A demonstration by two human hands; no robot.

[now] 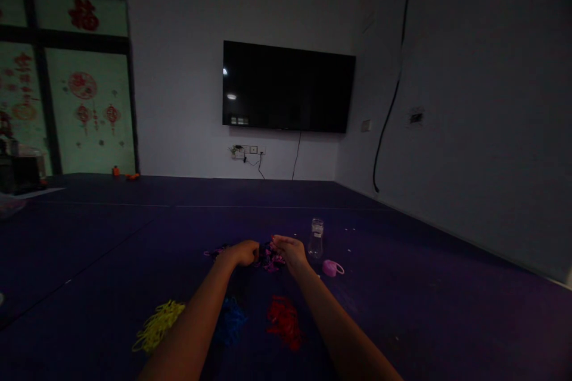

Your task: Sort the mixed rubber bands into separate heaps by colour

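Observation:
A loose pile of pink, purple and dark stringy bands lies on the dark purple surface between my hands. My left hand reaches into the pile from the left, fingers curled downward and closed; what they hold is hidden. At the pile's right side my right hand is closed in a pinch, with a small spot of red at its fingertips too small to name. Nearer to me are separate heaps of yellow bands, blue bands and red bands. My left forearm partly covers the yellow and blue heaps.
A clear bottle stands uncapped right of my right hand, beside a pink lid with a loop. Small white bits are scattered nearby. Orange items sit far left. A television hangs on the back wall; a black cable runs down the right wall.

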